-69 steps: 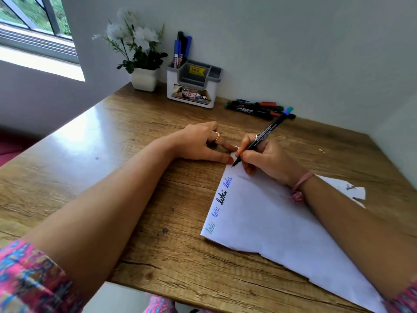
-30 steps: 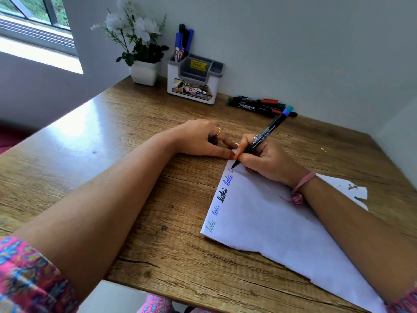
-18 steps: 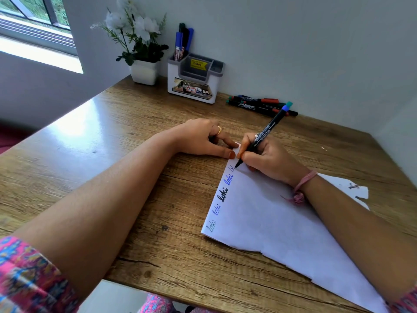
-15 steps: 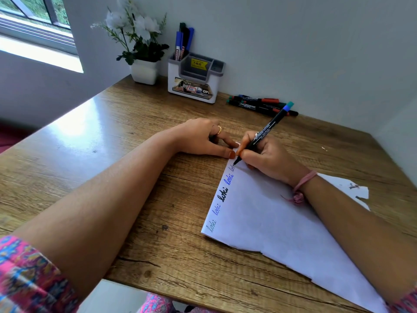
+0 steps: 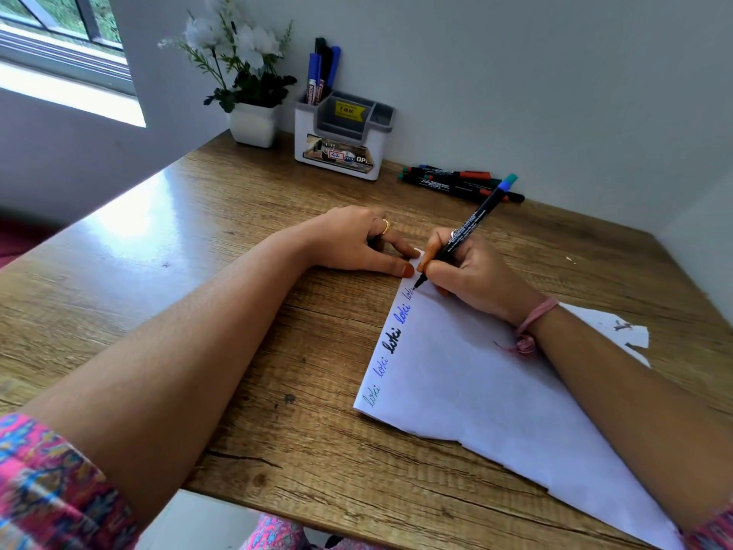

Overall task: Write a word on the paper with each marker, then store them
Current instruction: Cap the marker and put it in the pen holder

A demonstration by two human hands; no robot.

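Our marker is in our right hand. We pinch it low down, near the tip, with our thumb and fingers curled round it. Its tip touches the far left corner of the paper, where a fifth small word is partly written. The marker leans. Its tip points down and toward us, and its teal end sticks up and away, toward the wall on the right. So its long side runs from the paper corner up to the far right.

Four words already sit in a line down the left edge of the paper, all below the tip. There is very little paper left past the tip, so we think this word must stay small.

Our left hand lies flat on the desk just beside the marker tip. Its fingertips press on the paper corner to hold it down. It holds nothing.

The holder stands at the back, to the left of our right hand, with blue and dark markers standing in it. When the word is done, we think the right hand must carry the marker up and left to reach it. More loose markers lie by the wall, right behind the teal end. A pot of white flowers stands left of the holder.
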